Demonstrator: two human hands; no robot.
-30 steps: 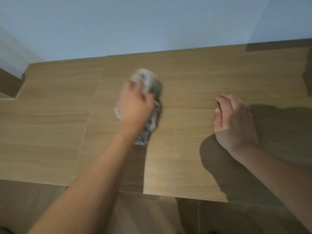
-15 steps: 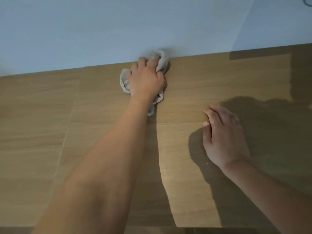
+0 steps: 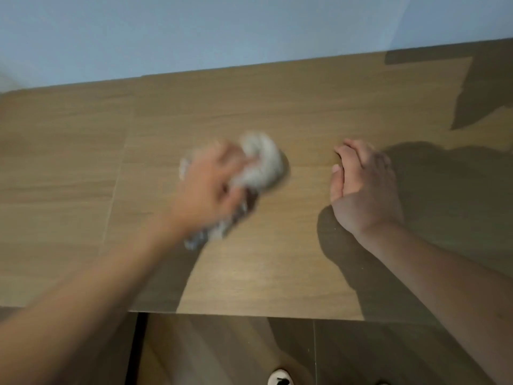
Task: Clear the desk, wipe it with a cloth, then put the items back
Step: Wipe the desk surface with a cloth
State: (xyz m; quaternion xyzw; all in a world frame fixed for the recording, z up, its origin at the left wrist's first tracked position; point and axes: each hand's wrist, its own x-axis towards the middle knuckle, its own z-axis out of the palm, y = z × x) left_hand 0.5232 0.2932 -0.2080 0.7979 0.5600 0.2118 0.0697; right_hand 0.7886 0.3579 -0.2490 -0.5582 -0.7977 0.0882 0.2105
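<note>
A crumpled grey-white cloth lies bunched on the wooden desk near its middle. My left hand grips the cloth and presses it onto the desk top; hand and cloth are blurred by motion. My right hand rests on the desk to the right of the cloth, fingers loosely curled downward, holding nothing. Nothing else stands on the visible part of the desk.
A pale blue wall runs along the desk's far edge. The desk's near edge crosses the lower frame, with the wooden floor below it. A white shoe shows at the bottom edge.
My left hand has pulled the cloth back from the wall edge toward the middle of the desk. My right hand stays planted in the same spot.
</note>
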